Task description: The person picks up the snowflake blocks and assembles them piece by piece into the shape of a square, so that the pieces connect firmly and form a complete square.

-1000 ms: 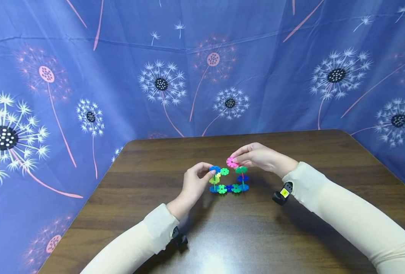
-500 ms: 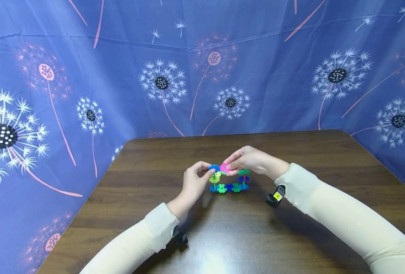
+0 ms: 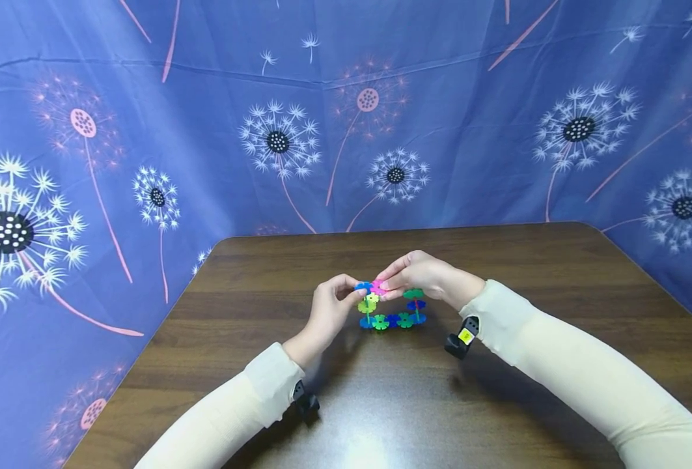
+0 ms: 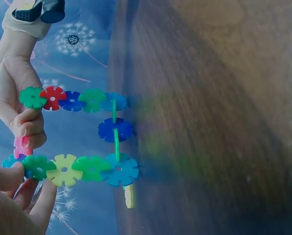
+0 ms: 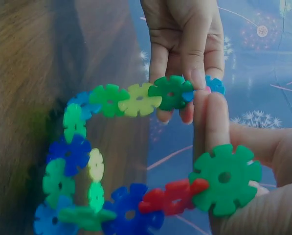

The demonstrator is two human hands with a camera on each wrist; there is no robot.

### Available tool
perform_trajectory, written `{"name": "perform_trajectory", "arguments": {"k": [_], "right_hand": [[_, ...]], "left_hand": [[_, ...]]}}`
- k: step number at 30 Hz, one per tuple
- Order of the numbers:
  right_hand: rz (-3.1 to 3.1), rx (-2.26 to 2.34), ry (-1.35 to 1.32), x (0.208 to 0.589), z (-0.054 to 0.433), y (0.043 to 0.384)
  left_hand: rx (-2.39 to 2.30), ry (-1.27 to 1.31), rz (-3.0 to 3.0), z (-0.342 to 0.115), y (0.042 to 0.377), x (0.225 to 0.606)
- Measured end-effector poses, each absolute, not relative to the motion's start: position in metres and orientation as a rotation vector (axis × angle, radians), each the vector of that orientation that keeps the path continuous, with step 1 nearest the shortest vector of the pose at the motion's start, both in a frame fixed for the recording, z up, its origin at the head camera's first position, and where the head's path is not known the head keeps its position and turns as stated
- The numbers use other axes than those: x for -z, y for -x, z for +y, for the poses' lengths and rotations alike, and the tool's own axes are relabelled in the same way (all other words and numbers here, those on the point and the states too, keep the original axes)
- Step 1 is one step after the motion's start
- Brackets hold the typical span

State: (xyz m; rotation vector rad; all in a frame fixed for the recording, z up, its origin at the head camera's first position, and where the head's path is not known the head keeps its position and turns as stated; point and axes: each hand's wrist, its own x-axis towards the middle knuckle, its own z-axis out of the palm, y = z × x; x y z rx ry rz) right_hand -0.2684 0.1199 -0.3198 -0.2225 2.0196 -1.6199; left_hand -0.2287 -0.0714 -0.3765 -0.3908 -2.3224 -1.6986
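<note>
Notched plastic discs, joined edge to edge, form an upright frame; its bottom row [image 3: 380, 322] runs along the table. My left hand [image 3: 328, 314] pinches the blue disc [image 3: 362, 286] at the frame's upper left corner. Between the fingertips of my right hand [image 3: 430, 277] is a pink disc [image 3: 377, 287], right at the blue disc's edge. In the left wrist view, one side column ends in a green disc [image 4: 33, 97] beside a red disc [image 4: 53, 98]. The right wrist view shows the pink disc mostly hidden by fingers, and a large green disc [image 5: 226, 179] close to my right hand.
The brown wooden table [image 3: 252, 306] lies beneath the frame and both forearms. Behind it hangs a blue dandelion-print cloth [image 3: 334, 117]. Short yellow and green discs [image 5: 96, 166] branch off the frame's bottom.
My right hand has moved left with the pink disc, from near the right column's top to the blue disc. My left hand has stayed almost in place on the blue disc.
</note>
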Motion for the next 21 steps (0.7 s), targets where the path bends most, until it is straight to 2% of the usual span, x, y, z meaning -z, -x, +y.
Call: {"name": "perform_trajectory", "arguments": {"k": [11,21], "right_hand": [[1.962,1.566,0.303,0.317,0.121,0.273],[1.995,1.545,0.284,0.322,0.144,0.294]], "left_hand": [[1.602,0.442,-2.384,-0.076,0.227,0.374],[1.581,0.454,-2.395,-0.074,0.227,0.374]]}}
